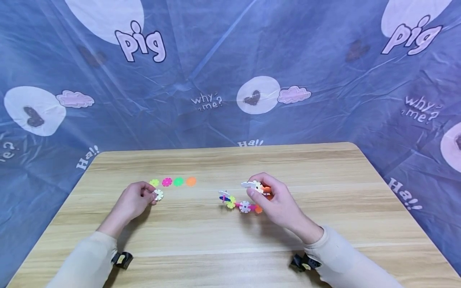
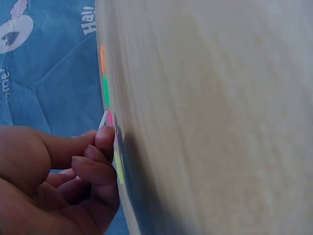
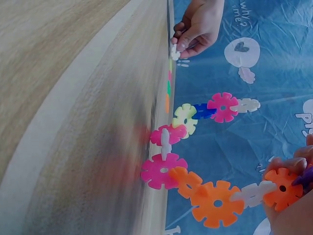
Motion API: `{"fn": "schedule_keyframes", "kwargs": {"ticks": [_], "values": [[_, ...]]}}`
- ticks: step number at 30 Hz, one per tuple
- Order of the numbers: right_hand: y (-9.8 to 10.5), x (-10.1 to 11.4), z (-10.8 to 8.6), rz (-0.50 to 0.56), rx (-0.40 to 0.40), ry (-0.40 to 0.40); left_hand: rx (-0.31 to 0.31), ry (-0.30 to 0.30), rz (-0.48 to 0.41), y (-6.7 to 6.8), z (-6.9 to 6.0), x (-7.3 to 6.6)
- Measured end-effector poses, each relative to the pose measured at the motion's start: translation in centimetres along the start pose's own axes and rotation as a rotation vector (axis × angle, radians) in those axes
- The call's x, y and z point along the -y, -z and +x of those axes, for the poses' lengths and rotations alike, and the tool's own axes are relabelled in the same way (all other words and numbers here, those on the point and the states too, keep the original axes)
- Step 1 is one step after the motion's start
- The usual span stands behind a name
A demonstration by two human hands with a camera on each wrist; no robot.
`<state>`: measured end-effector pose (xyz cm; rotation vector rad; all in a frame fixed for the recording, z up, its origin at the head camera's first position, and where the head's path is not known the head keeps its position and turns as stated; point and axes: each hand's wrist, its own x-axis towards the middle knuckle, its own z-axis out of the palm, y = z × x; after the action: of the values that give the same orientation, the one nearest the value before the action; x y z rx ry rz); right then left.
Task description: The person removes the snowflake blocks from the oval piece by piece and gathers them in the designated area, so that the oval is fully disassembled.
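The scene was backed by a blue, creased sheet printed with white lettering and pale shapes (image 1: 216, 60). Before it, a light wood-grained surface (image 1: 201, 236) was spanned by two pale long sleeves (image 1: 84, 256), with small black devices (image 1: 124, 260) worn at the wrists.

A curved chain of multicoloured, notched, plastic-looking discs (image 3: 152, 172) was held raised over the surface, right of centre. It was gripped at one end by the curled right hand (image 1: 277, 200), and its other end was left projecting toward the left.

By the left hand (image 1: 135, 202), a white notched disc (image 1: 159, 195) was pinched between thumb and fingertips; whether it was touching the surface could not be told.

Just beyond that hand, four loose notched discs were laid flat in a row, ordered from left to right: yellow-green (image 1: 154, 183), bright pink (image 1: 167, 182), green (image 1: 178, 181) and orange (image 1: 191, 181).
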<state>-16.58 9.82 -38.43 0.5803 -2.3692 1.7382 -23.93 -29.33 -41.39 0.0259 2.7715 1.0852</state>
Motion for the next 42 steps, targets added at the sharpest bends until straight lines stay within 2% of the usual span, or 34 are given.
{"fn": "schedule_keyframes", "kwargs": {"ticks": [7,17,23,27,31,35,42], "values": [[0.0,0.0,-0.1,0.001,0.001,0.01,0.011,0.014,0.011,0.1,0.6,0.5],[0.1,-0.1,-0.2,0.019,0.007,-0.004,0.065,0.066,-0.182,0.4,1.4,1.3],[0.2,-0.1,-0.4,0.02,0.008,-0.001,0.098,0.039,-0.259,0.6,1.6,1.9],[0.1,-0.2,-0.5,0.016,0.018,-0.008,0.107,-0.005,-0.339,1.1,1.2,2.4],[0.1,-0.2,-0.4,0.007,0.019,-0.008,0.083,-0.07,-0.44,1.8,0.5,2.5],[0.1,-0.1,-0.4,0.006,0.01,-0.002,0.055,-0.118,-0.504,1.9,-0.1,1.3],[0.1,0.0,-0.4,0.009,0.012,-0.001,0.013,-0.226,-0.563,0.2,-0.7,-1.2]]}}
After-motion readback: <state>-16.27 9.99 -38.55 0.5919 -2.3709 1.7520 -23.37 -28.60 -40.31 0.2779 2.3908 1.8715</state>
